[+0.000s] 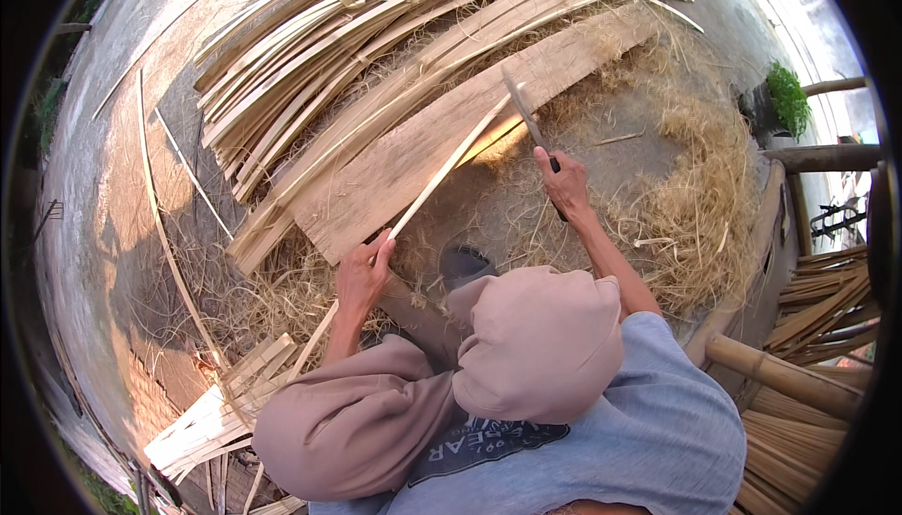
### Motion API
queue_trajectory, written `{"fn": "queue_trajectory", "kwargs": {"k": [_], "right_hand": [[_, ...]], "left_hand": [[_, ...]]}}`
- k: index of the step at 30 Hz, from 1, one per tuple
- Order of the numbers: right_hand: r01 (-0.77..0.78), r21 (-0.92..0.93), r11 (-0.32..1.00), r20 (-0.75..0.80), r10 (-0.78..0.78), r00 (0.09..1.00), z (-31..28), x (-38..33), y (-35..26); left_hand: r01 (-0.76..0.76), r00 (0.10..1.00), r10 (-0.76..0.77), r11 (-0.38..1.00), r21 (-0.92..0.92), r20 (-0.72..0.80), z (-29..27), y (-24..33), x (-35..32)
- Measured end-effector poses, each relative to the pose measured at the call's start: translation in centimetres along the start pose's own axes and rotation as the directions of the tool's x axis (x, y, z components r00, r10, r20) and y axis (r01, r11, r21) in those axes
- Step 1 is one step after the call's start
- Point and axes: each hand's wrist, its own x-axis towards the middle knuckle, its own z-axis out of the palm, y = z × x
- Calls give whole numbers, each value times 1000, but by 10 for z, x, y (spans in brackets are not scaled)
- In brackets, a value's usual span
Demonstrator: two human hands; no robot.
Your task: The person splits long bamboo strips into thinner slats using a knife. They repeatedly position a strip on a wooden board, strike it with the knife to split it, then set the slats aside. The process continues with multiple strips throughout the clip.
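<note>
My left hand (363,275) is closed around a long, pale bamboo strip (449,165), which slants up and to the right over a wide wooden board (376,177). The strip's lower end runs back beneath my left forearm. In my right hand (565,184) is a knife (522,106) with a dark handle, its long blade pointing up and left. Near the far end of the strip the blade crosses or lies close beside it; whether they touch I cannot tell.
Beyond the board lies a large pile of split bamboo strips (310,73). Curly shavings (705,224) cover the ground at right. More strips (225,412) lie at lower left. A bamboo pole (785,379) and further strips (817,304) are at the right edge, below a green plant (787,100).
</note>
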Motion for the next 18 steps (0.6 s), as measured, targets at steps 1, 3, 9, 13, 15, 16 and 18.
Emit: {"fn": "queue_trajectory", "kwargs": {"k": [1,3,9,13,15,16,18], "right_hand": [[125,-20,992,10,-124,992,3,-1,0],[323,-56,945,76,-318,945,16,-20,-2],[-226,112,968,-52,233,971,-20,43,2],[118,-123,985,269,-82,960,3,-11,-30],[326,-97,940,335,-277,900,14,-31,-29],[391,-111,914,307,-343,888,13,-33,-26],[284,-128,950,257,-245,935,14,-31,-23]], "left_hand": [[12,1000,-12,1000,-7,4,0,-2,0],[18,1000,-18,999,-29,10,-2,-4,3],[1,1000,-2,997,78,21,-7,-7,-5],[-11,1000,11,1000,-11,0,2,-20,-11],[30,1000,-30,999,27,-9,0,-8,-17],[38,999,-38,999,26,-4,0,-5,-18],[53,999,-53,998,26,7,-2,-2,-19]]}}
